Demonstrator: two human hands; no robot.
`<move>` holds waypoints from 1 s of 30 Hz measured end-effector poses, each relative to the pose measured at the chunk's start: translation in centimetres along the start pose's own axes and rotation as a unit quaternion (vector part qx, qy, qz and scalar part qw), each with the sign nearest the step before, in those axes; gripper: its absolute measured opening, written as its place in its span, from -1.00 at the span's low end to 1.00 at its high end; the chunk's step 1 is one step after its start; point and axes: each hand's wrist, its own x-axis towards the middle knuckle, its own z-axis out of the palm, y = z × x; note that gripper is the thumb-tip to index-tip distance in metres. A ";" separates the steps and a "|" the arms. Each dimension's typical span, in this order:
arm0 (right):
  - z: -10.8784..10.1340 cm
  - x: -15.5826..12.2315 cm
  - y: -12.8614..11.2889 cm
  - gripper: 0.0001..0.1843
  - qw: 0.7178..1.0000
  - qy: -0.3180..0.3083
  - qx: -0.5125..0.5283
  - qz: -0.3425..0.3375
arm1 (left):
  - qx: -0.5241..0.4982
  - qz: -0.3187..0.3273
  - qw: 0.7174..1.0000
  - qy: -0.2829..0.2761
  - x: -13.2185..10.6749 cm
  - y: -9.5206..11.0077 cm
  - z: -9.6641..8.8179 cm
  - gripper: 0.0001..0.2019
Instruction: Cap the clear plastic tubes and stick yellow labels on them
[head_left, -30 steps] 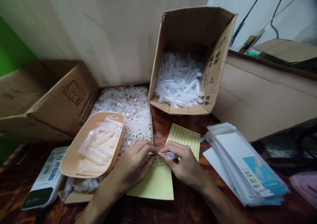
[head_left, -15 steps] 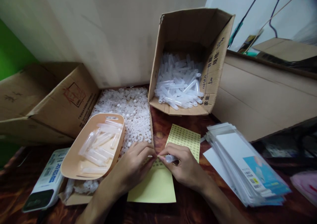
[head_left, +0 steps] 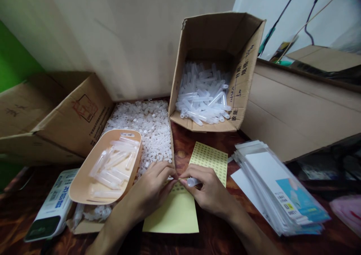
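My right hand (head_left: pixel 210 189) is closed around a translucent plastic tube (head_left: pixel 193 182), whose round end shows between the fingers. Its thumb and index fingertips meet those of my left hand (head_left: pixel 155 183) over a yellow sticker sheet (head_left: pixel 172 215). My left fingers are pinched at the bent middle of the sheet, and a small whitish bit shows between them, too hidden to name. Rows of small round stickers (head_left: pixel 210 159) cover the sheet's far part. Left of my hands, a peach plastic basket (head_left: pixel 77 187) holds several similar tubes (head_left: pixel 113 165).
A tipped cardboard box (head_left: pixel 245 82) full of tubes stands behind. Small white plastic pieces (head_left: pixel 153 129) fill a shallow carton under the basket. At right lies a stack of plastic-sleeved packets (head_left: pixel 270 187); at left, a white device (head_left: pixel 50 206) and an open carton (head_left: pixel 76 116).
Both hands stay almost in place, fingertips still together. The tube's end and the near part of the sheet have shifted very slightly left.
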 end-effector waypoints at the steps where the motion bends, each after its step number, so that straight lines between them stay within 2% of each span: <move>1: 0.0 0.0 0.0 -0.87 1.000 0.000 0.000 0.001 | 0.000 -0.001 1.000 -0.002 -0.1 -0.1 0.0 -0.91; 13: 0.2 0.2 0.0 -0.88 1.000 0.004 0.010 0.029 | 0.010 -0.019 0.999 -0.034 -0.1 -0.3 0.3 -0.90; 18: 0.1 0.4 -0.3 -0.89 0.990 0.004 0.082 0.113 | -0.023 -0.039 0.998 -0.053 0.0 0.2 -0.4 -0.91; 21: -0.1 0.4 -0.1 -0.83 0.974 0.029 0.140 0.175 | -0.058 -0.057 0.995 -0.062 0.1 0.6 -1.1 -0.91; 23: -0.1 0.4 0.2 -0.79 0.968 0.052 0.159 0.187 | -0.083 -0.071 0.992 -0.063 0.2 0.9 -1.5 -0.90; 26: 0.0 0.4 0.4 -0.85 0.977 0.068 0.109 0.171 | -0.141 -0.081 0.986 -0.046 0.3 1.2 -1.9 -0.89; 30: 0.7 0.3 0.5 -0.92 0.996 0.030 0.020 0.081 | -0.208 -0.067 0.976 -0.008 0.5 1.9 -1.9 -0.89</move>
